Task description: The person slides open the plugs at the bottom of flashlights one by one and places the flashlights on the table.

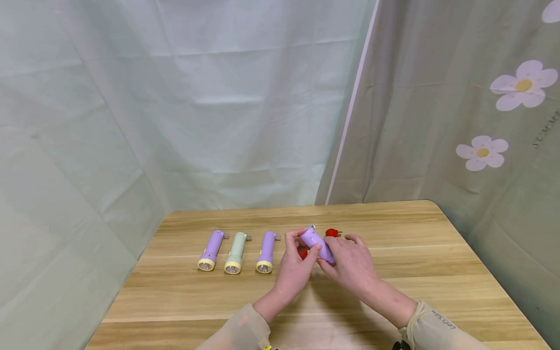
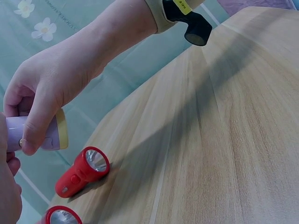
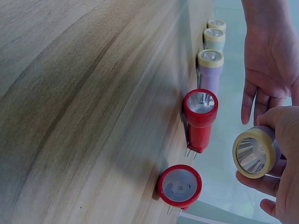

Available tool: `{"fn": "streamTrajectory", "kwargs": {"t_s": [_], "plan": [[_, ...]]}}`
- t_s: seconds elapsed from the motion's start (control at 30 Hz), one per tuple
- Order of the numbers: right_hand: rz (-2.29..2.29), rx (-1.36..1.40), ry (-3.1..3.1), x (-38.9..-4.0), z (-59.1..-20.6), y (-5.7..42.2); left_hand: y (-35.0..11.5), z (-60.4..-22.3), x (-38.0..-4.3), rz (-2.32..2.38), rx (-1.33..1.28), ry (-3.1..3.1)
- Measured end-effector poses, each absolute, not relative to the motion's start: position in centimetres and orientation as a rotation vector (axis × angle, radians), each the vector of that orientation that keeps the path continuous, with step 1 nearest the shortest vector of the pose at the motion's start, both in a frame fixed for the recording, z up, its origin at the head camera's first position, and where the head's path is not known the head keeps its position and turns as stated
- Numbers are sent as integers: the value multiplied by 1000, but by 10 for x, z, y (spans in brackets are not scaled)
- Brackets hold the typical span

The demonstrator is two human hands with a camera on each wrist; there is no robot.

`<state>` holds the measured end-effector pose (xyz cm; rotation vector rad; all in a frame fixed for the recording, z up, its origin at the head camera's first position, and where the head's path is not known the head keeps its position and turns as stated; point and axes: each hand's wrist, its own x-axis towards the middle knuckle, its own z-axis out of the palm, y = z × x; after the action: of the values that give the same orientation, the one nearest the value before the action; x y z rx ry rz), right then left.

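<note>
Both hands hold a purple flashlight [image 1: 313,238] above the table, tilted, with its plug prongs at the upper end. My right hand [image 1: 352,262] grips it near the yellow-rimmed head; the lens [image 3: 251,155] shows in the right wrist view. The left hand [image 1: 294,266] has its thumb on the body, with the index finger behind the tail end. Two red flashlights lie just beyond and beneath the hands, mostly hidden in the head view; the right wrist view shows one red flashlight [image 3: 201,121] and another red flashlight [image 3: 180,185] nearer.
Left of the hands, a purple flashlight [image 1: 212,248], a pale green flashlight [image 1: 236,250] and another purple flashlight [image 1: 267,250] lie in a row, lenses toward me, prongs out sideways. The wooden table [image 1: 183,301] ends at a hanging curtain [image 1: 262,121].
</note>
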<state>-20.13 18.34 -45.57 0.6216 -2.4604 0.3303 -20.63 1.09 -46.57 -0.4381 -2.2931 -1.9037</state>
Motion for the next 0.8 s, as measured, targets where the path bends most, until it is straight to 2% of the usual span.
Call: {"fn": "streamTrajectory", "kwargs": {"t_s": [0.8], "plan": [[347, 626, -2460, -200, -453, 182, 10, -465, -207, -1978, -478, -2246]]}}
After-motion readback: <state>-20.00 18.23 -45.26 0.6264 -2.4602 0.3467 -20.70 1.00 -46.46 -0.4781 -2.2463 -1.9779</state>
